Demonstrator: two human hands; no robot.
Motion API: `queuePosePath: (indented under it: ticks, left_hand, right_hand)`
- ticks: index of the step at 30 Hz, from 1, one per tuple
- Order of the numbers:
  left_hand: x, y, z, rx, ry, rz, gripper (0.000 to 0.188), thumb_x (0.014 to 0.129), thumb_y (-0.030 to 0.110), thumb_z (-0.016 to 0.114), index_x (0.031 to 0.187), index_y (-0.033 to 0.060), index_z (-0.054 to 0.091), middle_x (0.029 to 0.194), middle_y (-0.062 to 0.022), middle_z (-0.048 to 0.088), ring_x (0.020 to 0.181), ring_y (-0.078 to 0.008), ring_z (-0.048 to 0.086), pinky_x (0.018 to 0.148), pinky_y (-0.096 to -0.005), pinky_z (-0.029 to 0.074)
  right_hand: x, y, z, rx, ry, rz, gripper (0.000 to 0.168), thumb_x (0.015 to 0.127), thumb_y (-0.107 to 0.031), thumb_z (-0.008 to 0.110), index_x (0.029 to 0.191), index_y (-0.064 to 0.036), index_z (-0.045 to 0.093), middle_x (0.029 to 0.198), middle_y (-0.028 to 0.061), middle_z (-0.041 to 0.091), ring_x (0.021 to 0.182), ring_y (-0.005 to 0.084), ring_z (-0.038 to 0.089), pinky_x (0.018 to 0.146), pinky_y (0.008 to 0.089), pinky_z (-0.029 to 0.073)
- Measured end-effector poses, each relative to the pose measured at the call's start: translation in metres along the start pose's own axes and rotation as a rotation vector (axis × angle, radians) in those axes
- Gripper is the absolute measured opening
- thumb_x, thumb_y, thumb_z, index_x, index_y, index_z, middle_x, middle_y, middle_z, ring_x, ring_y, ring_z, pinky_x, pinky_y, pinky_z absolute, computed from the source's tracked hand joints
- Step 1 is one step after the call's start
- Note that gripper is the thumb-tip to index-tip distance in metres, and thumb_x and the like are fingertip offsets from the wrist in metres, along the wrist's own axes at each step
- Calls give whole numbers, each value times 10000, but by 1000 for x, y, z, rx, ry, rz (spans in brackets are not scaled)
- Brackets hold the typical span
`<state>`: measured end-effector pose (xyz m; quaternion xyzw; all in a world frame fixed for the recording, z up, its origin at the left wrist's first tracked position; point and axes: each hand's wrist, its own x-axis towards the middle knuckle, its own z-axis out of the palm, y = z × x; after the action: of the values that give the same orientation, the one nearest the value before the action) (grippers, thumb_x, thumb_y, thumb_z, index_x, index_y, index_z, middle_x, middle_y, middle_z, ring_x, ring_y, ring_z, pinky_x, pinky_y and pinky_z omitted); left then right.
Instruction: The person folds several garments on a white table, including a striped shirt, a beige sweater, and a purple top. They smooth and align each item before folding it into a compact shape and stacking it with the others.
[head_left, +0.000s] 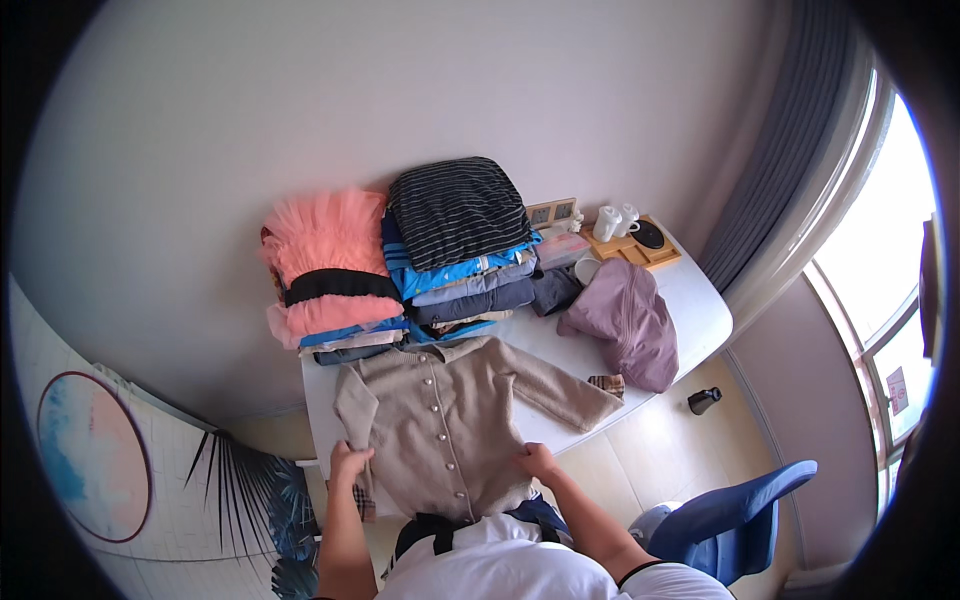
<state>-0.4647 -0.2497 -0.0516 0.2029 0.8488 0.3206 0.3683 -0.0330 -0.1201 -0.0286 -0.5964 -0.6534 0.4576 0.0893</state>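
Observation:
A beige knitted cardigan (427, 420) with pearl-like buttons lies spread at the front of the white table (701, 307), its collar away from me and its hem at my waist. My left hand (350, 460) grips its left edge near the sleeve. With my right hand (538, 460) I hold the right side near the hem. The right sleeve reaches out across the table and shows a plaid cuff (607, 385); another plaid cuff (363, 501) hangs below my left hand.
Behind the cardigan stand two piles, one topped by a coral tulle garment (330, 232), one by a black striped garment (457, 210). A mauve garment (626, 319), a wooden tray (660, 255) and white cups (606, 223) are at the right. A blue chair (720, 525) stands lower right.

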Motion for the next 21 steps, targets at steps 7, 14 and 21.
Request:
queuePosePath:
  ticks: [7,14,21]
  left_hand:
    - [-62,45,-21,-838,-269,-189,157,833,51,558,961,-30,597,942,-155,647,848,-256,633,754,-401,514]
    - [-184,140,70,-1539,-648,-235,378,845,151,518,1181,-20,531,1208,-162,578,1143,-315,539,1023,-509,381]
    - [-183,153,149,-425,-933,-330,243,893,121,510,1084,-15,574,1025,-204,619,989,-328,615,880,-442,495]
  right_hand:
    - [48,17,-45,-38,393,-92,265,768,-230,677,853,11,606,820,244,626,813,410,613,686,446,458]
    - [95,-9,-51,20,345,-196,202,790,-200,615,899,-30,617,897,229,629,879,402,607,728,427,465]
    - [123,-47,-81,-56,400,-302,303,797,-187,624,1079,-76,635,948,210,641,941,384,608,809,430,481]
